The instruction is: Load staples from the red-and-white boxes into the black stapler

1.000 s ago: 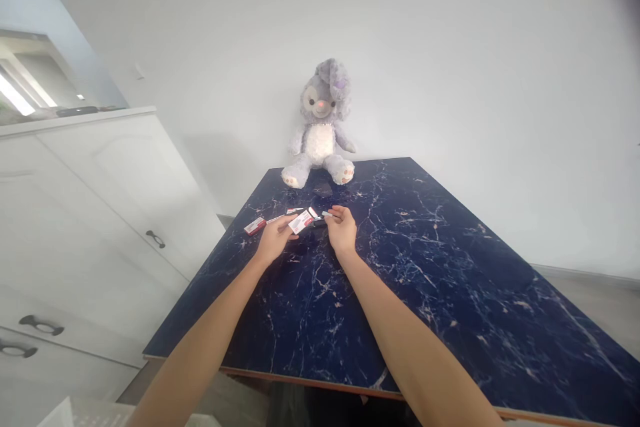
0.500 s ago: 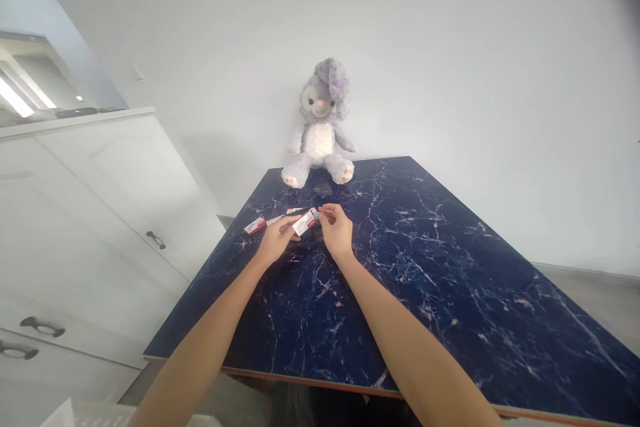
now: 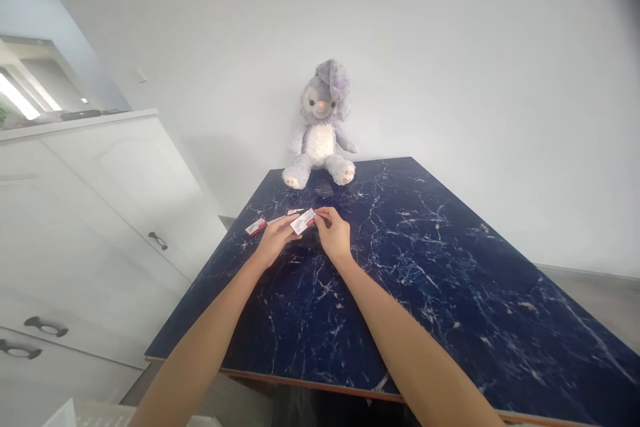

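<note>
A small white-and-red box (image 3: 302,221) is tilted between my two hands above the table. My left hand (image 3: 273,240) is closed on the box's left end, thumb on top and fingers underneath. At the right end, the fingers of my right hand (image 3: 334,235) are pinched together against the box; whether they hold its flap or something smaller is hidden. A similar white-and-red box (image 3: 256,227) lies on the table just left of my left hand. Behind that hand, more white-and-red packaging (image 3: 295,211) shows in part.
The dark blue marbled table (image 3: 425,280) stretches off to the right. A lilac plush toy (image 3: 320,140) sits at its far edge against the white wall, with a small dark object (image 3: 324,191) before its feet. White cabinets (image 3: 100,227) with dark handles stand on the left.
The greyish piece that showed at the box's right end is no longer visible. My right hand has come slightly closer to the box, and the box has turned a little flatter.
</note>
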The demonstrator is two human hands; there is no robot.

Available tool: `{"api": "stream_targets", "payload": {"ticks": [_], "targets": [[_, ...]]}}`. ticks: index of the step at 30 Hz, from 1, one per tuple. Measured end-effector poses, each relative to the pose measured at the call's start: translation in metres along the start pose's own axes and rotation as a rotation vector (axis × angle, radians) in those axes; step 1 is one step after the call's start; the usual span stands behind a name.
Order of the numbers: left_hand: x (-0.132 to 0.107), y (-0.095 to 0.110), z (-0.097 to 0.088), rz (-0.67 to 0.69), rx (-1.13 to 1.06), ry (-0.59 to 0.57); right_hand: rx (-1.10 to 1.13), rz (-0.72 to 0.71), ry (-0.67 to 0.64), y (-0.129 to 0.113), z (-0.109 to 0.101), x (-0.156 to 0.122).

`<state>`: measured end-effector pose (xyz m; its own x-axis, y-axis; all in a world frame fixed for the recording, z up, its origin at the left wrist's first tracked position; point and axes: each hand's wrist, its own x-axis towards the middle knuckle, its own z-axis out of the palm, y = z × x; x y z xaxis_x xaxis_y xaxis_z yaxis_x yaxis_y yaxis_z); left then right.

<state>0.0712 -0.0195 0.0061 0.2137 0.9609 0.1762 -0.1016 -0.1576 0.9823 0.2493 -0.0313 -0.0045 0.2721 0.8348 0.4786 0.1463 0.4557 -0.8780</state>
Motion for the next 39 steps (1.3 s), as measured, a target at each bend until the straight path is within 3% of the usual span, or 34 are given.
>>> {"api": "stream_targets", "payload": {"ticks": [4, 12, 19, 22, 29, 34, 39], "targets": [[-0.002, 0.003, 0.004, -0.014, -0.056, -0.024, 0.008, 0.062, 0.013, 0.001, 0.001, 0.001], [-0.001, 0.007, 0.001, -0.055, -0.212, -0.013, 0.02, 0.038, -0.068, 0.005, 0.004, 0.001], [-0.004, 0.0, 0.004, -0.045, 0.023, -0.027, 0.054, 0.11, -0.093, 0.001, 0.003, 0.001], [-0.005, -0.001, 0.004, -0.031, 0.057, -0.027, 0.066, 0.109, -0.137, -0.001, 0.002, 0.001], [-0.004, 0.0, 0.002, 0.003, 0.094, -0.082, 0.106, 0.208, -0.092, 0.006, 0.002, 0.003], [-0.002, -0.003, -0.002, 0.004, 0.127, 0.006, 0.062, 0.143, -0.162, 0.001, 0.001, 0.003], [-0.002, -0.003, -0.005, -0.008, 0.096, -0.001, 0.032, 0.114, -0.198, 0.002, 0.0, 0.003]]}}
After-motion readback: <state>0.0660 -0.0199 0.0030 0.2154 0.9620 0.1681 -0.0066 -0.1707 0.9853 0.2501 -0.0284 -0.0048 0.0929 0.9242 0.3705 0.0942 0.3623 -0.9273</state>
